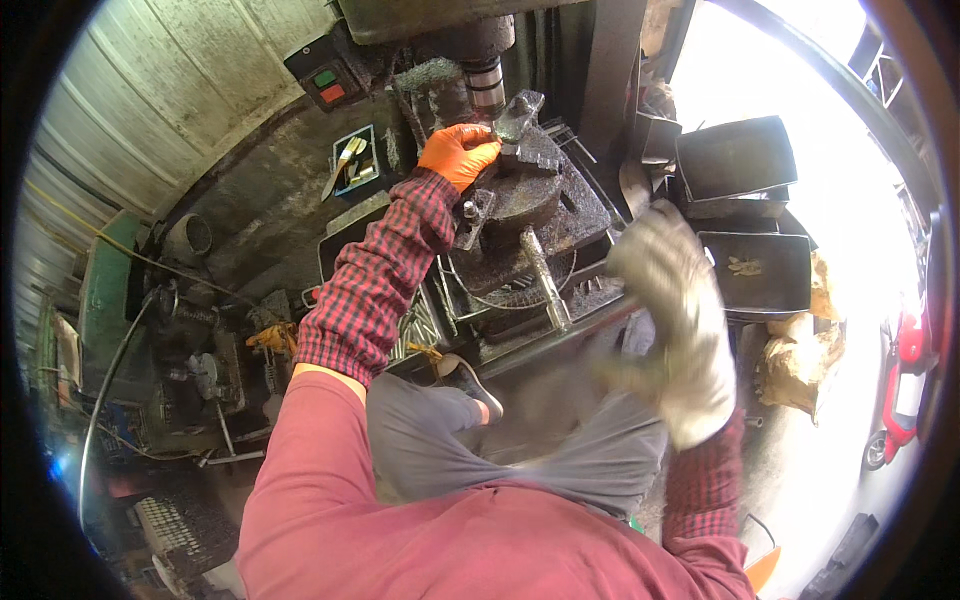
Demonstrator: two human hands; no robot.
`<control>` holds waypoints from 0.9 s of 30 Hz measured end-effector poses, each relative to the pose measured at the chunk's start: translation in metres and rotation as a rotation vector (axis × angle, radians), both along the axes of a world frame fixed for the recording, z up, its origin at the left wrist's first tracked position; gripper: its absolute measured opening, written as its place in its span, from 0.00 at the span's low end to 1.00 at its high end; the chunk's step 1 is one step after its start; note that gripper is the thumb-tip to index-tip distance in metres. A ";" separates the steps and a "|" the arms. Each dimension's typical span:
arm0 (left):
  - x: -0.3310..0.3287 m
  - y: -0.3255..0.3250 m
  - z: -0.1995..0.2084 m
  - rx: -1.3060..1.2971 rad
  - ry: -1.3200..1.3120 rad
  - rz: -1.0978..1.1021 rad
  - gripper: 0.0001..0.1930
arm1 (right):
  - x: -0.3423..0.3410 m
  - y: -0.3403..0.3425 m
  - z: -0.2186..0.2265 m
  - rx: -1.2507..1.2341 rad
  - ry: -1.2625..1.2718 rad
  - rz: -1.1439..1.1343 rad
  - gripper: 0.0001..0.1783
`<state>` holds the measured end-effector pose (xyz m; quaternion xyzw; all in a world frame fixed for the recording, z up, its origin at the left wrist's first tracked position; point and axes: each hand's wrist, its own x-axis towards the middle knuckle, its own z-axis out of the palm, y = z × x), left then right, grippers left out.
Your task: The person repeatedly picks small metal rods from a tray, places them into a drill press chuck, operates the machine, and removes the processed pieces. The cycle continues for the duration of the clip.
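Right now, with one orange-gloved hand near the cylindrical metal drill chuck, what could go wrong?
The orange-gloved left hand is close to the cylindrical metal drill chuck; if this is turning, which I cannot tell, the hand might be caught.
Small grey metal chips lie around the dark metal vise and could be sharp.
The pale-gloved right hand, blurred, might bump the silvery rod-shaped handle.

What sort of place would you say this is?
Probably a metalworking shop: a cylindrical steel drill spindle, a dark, chip-covered metal fixture and a black switch box with red and green buttons.
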<state>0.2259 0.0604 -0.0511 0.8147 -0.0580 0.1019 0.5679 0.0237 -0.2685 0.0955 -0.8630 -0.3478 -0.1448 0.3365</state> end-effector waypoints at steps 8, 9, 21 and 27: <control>-0.032 0.003 0.010 0.147 -0.088 0.036 0.26 | 0.038 0.002 -0.084 -0.343 -0.472 -0.335 0.22; -0.045 0.014 0.011 0.101 -0.157 0.047 0.28 | 0.043 0.003 -0.097 -0.329 -0.555 -0.358 0.22; -0.090 0.219 -0.069 0.342 0.068 0.865 0.31 | 0.048 -0.007 -0.141 -0.213 -0.463 -0.544 0.25; -0.077 0.239 -0.069 0.591 0.076 0.855 0.21 | 0.052 -0.005 -0.140 -0.245 -0.428 -0.534 0.24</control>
